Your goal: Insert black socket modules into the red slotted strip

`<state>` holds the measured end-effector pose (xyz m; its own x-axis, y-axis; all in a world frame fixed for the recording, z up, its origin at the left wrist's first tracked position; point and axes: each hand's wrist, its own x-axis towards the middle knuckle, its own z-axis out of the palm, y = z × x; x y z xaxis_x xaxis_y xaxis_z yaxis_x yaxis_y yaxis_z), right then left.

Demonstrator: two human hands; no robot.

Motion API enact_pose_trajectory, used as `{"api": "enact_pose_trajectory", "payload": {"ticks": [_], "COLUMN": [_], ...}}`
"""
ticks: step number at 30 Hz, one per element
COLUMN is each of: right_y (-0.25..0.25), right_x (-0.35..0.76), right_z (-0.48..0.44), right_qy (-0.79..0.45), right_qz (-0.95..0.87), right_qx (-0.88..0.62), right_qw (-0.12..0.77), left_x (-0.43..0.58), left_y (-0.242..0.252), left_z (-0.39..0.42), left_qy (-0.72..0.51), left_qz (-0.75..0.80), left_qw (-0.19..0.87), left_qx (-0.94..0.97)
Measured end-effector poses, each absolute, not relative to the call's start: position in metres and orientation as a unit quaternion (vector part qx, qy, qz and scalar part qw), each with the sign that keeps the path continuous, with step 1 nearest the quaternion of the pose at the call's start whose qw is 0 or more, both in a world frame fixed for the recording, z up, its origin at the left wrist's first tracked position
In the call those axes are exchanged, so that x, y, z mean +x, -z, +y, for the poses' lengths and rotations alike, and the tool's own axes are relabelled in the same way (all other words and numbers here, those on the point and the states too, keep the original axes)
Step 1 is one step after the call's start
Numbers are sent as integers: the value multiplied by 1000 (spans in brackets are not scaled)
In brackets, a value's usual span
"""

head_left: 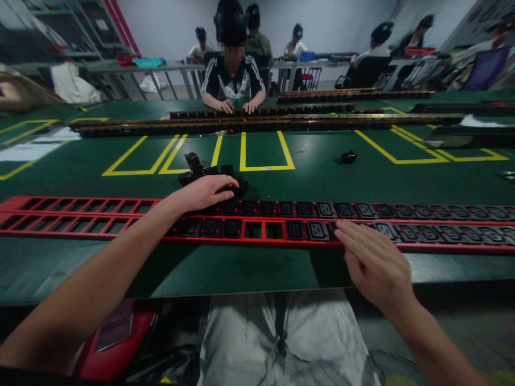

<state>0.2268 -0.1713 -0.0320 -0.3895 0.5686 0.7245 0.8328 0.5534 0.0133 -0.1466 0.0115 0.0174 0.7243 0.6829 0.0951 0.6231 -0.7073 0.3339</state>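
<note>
A long red two-row frame [263,244] lies across the table in front of me. Black power sockets [295,229] fill much of its middle and right part, with two open slots in the near row. My left hand [209,192] reaches over the far row, its thumb and fingers apart at a loose pile of black sockets [197,170]. Whether its fingertips touch a piece is hard to make out. My right hand [374,262] rests on the near row with its fingers stretched out together, tips over a socket that they partly hide.
One loose black piece [347,156] lies on the green table [314,174] beyond the frame. Long dark strips [265,124] stretch across farther back. A person [233,75] sits opposite, both hands by the strips. Papers [36,145] lie at left; other people sit behind.
</note>
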Motion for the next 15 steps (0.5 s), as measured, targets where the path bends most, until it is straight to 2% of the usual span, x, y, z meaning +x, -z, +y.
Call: {"api": "enact_pose_trajectory", "payload": {"ticks": [9, 15], "right_y": [33, 33], "right_x": [225, 226], "right_z": [-171, -171], "right_qy": [186, 181], "right_qz": [-809, -806], "right_qx": [-431, -436], "right_qw": [354, 357], "left_x": [-150, -148], "left_y": [-11, -13], "left_z": [17, 14], "left_qy": [-119, -135], "left_qz": [345, 403], "left_qw": [110, 95], "left_qx": [925, 900]}}
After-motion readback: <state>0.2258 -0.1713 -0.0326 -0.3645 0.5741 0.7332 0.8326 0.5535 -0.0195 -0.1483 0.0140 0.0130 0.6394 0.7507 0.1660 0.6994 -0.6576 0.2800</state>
